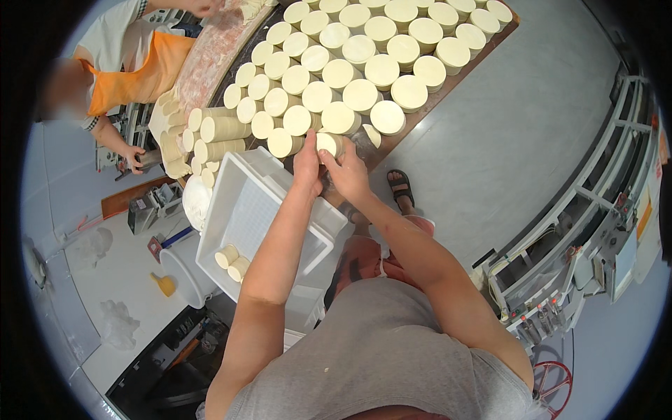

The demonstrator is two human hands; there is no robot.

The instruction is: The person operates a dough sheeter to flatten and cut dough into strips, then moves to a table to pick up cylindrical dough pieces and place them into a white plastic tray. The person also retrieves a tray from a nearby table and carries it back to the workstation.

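At the table's near edge, a short stack of round dough wrappers (329,143) sits between my two hands. My left hand (307,163) presses its fingers along the stack's left side. My right hand (347,172) grips the stack from the right, thumb across its near face. Many more upright stacks of wrappers (339,72) stand in close rows beyond my hands. Below my left forearm a white plastic crate (244,210) is tilted beside the table, with two small dough stacks (227,256) lying in it.
A co-worker in an orange apron (152,73) is at the floured table (210,58) on the left. Longer dough stacks lie on their sides (223,129) near the crate. A dough scrap (372,135) lies by the table edge. A white bucket (184,273) and machinery (567,220) stand around.
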